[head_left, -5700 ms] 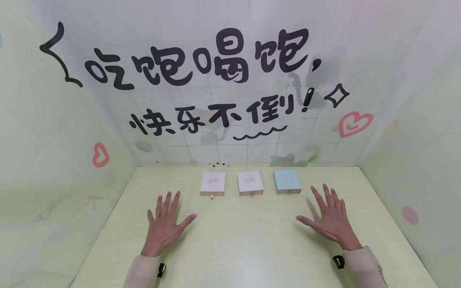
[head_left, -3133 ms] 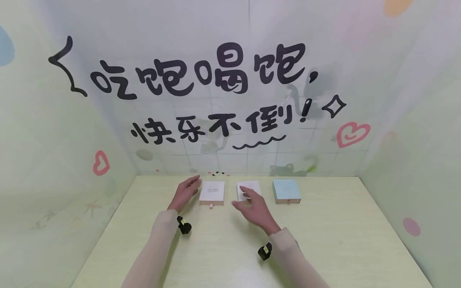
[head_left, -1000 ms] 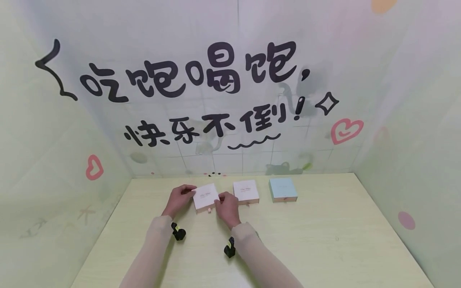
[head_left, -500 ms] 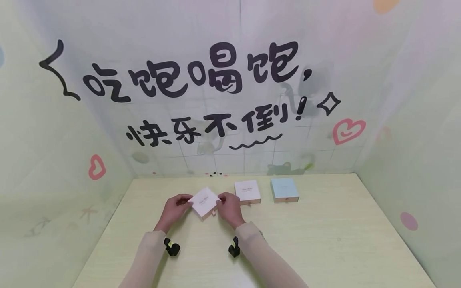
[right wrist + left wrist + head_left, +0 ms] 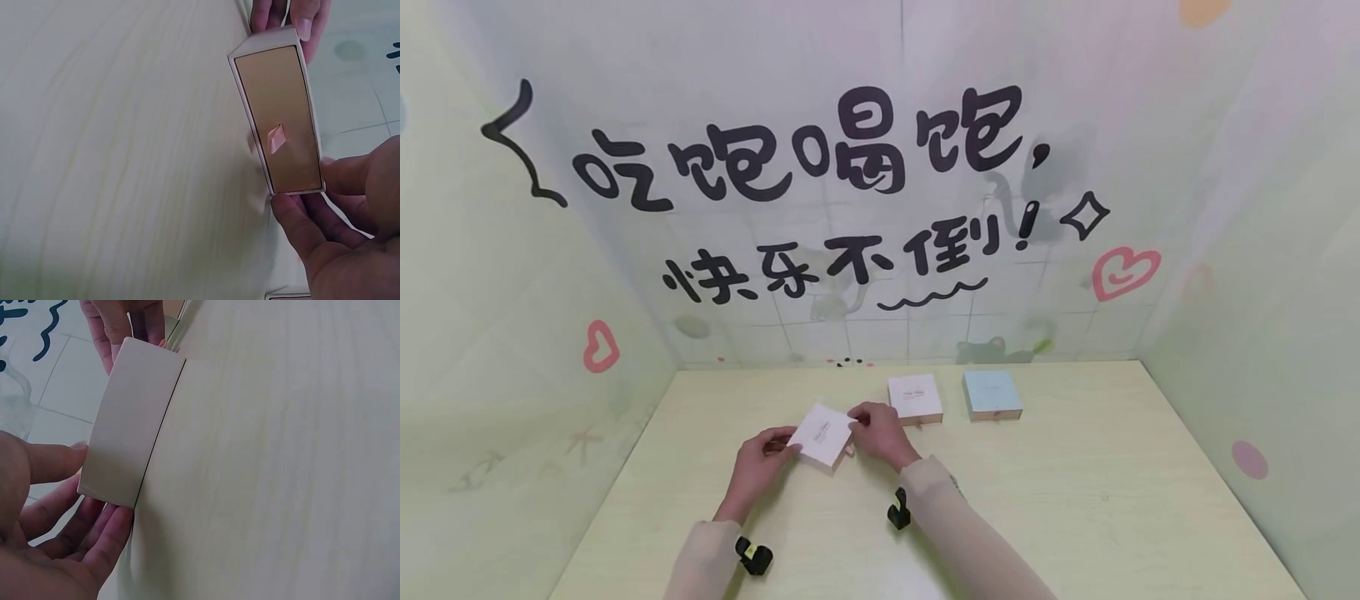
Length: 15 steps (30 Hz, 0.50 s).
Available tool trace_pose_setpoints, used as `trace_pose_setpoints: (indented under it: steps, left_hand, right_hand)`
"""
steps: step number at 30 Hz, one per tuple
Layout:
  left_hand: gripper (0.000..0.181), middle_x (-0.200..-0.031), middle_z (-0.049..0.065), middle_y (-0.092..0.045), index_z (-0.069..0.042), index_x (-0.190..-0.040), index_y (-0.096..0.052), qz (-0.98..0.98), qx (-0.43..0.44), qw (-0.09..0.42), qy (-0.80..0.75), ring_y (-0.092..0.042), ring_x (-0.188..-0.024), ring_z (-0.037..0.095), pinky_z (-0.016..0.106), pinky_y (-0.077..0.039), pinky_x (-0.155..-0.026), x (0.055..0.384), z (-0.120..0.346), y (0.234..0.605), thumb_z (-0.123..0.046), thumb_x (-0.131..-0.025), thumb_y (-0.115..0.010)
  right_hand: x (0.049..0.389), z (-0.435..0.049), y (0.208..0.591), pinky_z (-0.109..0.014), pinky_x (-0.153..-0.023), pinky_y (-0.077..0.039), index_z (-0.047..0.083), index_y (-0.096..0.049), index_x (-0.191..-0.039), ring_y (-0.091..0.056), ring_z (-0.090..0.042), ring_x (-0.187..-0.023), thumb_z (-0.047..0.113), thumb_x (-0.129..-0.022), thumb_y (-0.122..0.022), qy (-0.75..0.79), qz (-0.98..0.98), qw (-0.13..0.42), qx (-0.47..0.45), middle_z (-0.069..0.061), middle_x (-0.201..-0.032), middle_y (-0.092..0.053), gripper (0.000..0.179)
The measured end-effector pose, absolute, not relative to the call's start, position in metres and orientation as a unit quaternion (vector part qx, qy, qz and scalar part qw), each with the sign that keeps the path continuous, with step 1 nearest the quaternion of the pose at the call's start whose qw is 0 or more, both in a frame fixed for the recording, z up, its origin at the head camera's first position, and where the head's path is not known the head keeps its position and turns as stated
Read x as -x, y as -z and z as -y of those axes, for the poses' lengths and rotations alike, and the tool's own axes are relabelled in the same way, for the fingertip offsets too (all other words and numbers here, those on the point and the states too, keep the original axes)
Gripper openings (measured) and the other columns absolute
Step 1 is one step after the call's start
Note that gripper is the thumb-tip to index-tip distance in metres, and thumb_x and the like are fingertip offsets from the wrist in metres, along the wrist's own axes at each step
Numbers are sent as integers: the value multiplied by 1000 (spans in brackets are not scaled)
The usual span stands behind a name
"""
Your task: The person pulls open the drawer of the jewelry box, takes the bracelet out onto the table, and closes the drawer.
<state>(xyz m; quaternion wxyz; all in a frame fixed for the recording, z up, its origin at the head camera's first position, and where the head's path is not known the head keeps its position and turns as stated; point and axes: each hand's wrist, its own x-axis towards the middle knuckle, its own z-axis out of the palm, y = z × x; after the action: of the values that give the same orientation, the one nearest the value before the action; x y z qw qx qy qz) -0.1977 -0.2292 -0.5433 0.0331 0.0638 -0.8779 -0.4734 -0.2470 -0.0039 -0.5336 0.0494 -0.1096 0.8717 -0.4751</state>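
- L hand is pinching 1 corner of a flat, square, white cardboard-look box, thumb on top, bent fingers below.
- R hand is gripping the opp. corner likewise; both grips are opening only as wide as the box's thickness.
- Box is sitting askew btwn the 2 hands, over the pale wood-look table; can't tell if touching.
- Its tan drawer front, w/ small pink ribbon tab, is facing near-right.
- 2nd white square box & 1 light-blue square box are lying farther R.
- Step: prob. a 2-handed hold, drawer staying shut.
- Next move's prob. needing even pinches, no tipping.
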Motion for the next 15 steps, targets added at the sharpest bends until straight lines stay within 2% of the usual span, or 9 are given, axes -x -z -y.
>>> trace_pose_setpoints:
  steps: [7, 15]
  left_hand:
    - [33, -114, 16, -71, -2, -123, -70, 873, -86, 33, 479, -65, -101, 23, 19, -52, -79, 181, 222, 543, -14, -92, -76]
    - [35, -108, 15, -71, -1, -122, -70, 879, -98, 44, 465, -65, -97, 22, 24, -52, -81, 163, 213, 539, -12, -90, -78]
  right_hand:
    - [245, 0, 534, -32, -83, -54, 7, -75, -111, -63, -15, -94, 7, -97, -66, 469, -872, 65, 125, -6, -106, -74, 17]
    - [242, -4, 536, -30, -81, -53, 13, -76, -112, -63, -13, -95, 10, -98, -67, 473, -867, 88, 130, -3, -106, -74, 18]
